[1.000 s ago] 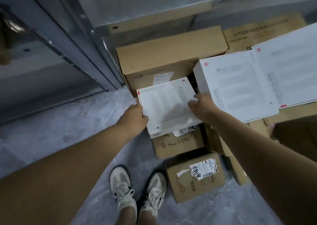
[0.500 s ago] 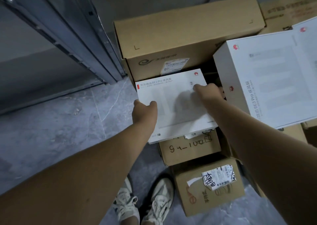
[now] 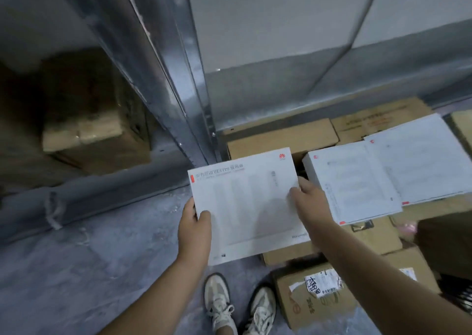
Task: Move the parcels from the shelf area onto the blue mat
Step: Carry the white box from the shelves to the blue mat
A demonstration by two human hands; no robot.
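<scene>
A flat white box [image 3: 245,201] with a red logo and grey print hangs in the air in front of me, above the pile of parcels. My left hand [image 3: 195,226] grips its left edge, thumb on top. My right hand [image 3: 310,204] grips its right edge, thumb on the top face. Two more white boxes [image 3: 355,184] lie side by side on brown cartons to the right. The blue mat is not in view.
Brown cartons [image 3: 281,136] are stacked along the wall and beside my feet, one with a white label [image 3: 323,285]. A metal shelf upright [image 3: 178,79] rises at centre left, with a carton [image 3: 86,132] on the low shelf. Grey floor lies at the left.
Both hands have lifted the white box up off the brown cartons and toward me. My view has tilted upward, showing more of the shelf and wall.
</scene>
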